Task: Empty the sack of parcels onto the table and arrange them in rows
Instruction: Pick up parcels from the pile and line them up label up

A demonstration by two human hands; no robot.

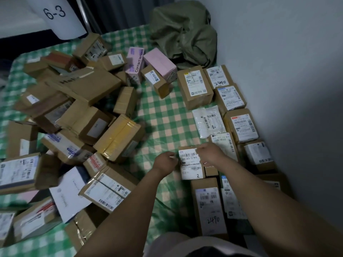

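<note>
1. Both hands grip one small parcel (191,162): left hand (165,163) on its left edge, right hand (210,154) on its right.
2. It lies label up, long axis running away from the person, well in front of the sack (182,32).

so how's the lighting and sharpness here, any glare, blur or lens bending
Head view: dim, uneven light, with shadow deep along the wall and bottom right corner; tape on the yellow-taped box shows mild glare; the left hand and right hand on the labelled parcel are slightly soft; the parcel pile blurs and bows towards the left edge, wide-angle distortion.
</note>
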